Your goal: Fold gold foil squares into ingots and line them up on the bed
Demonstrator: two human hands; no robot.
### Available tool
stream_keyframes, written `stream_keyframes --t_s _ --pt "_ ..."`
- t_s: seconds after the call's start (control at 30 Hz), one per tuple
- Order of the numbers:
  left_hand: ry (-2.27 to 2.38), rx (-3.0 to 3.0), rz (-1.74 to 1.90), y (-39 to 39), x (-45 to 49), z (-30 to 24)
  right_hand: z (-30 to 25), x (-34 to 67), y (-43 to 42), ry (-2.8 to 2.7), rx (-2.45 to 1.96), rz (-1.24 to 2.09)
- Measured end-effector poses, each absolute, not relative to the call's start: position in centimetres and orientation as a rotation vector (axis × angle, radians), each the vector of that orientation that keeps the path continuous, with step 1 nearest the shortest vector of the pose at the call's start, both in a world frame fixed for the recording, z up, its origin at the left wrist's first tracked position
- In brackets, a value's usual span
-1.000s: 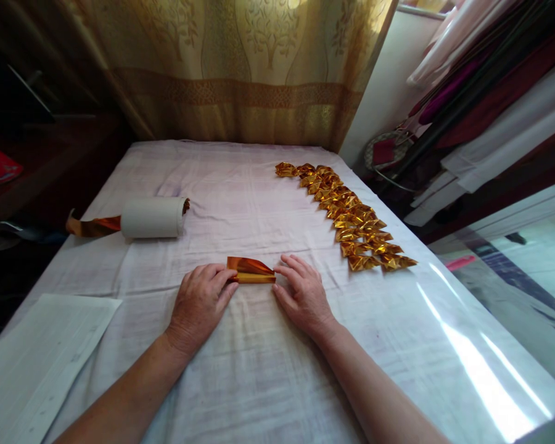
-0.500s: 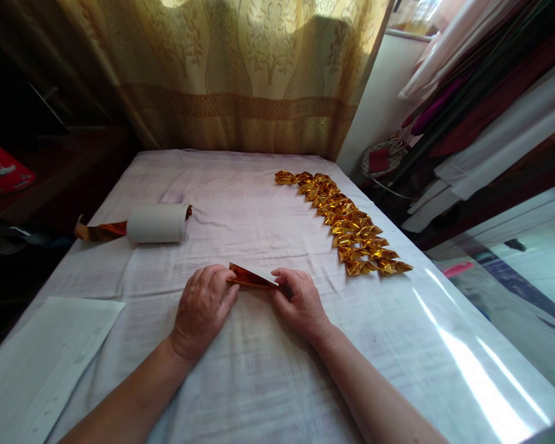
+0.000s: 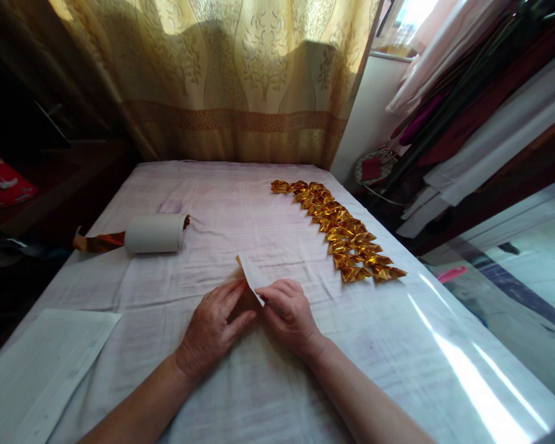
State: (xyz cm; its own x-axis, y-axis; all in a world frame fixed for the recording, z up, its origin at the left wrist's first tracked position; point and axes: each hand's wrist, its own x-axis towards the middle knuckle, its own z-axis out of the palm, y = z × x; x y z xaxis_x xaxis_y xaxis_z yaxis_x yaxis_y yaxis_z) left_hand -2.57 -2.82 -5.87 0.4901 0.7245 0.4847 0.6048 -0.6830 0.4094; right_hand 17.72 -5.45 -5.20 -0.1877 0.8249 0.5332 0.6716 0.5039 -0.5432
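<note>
My two hands meet at the middle of a table covered with a pale cloth [image 3: 222, 203]. My right hand [image 3: 287, 314] pinches a small piece of foil paper [image 3: 252, 274] and tilts it up, so its white back faces me. My left hand [image 3: 215, 324] lies on the cloth beside it, fingers stretched toward the paper's lower edge and touching it. A long row of several folded gold foil pieces [image 3: 340, 231] runs along the right side of the cloth.
A white roll [image 3: 155, 233] with a strip of gold-orange foil trailing from it lies at the left. White paper sheets [image 3: 41, 370] sit at the near left corner. A curtain [image 3: 231, 80] hangs behind the table; rolled fabrics and sheets lean at the right.
The foil piece lay flat with its gold side up; my right hand has lifted and turned it so the white back shows. Both hands have drawn closer together.
</note>
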Motion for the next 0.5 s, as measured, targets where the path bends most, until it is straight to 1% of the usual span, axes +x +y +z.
stream_keyframes --t_s 0.2,0.5 --pt "1.030 2.492 1.045 -2.91 -2.27 -5.60 -5.60 17.51 -5.34 -2.002 -1.078 0.220" --pt "1.179 2.119 1.207 -2.82 -2.10 -5.34 -5.29 17.49 -5.23 -2.015 -1.078 0.236"
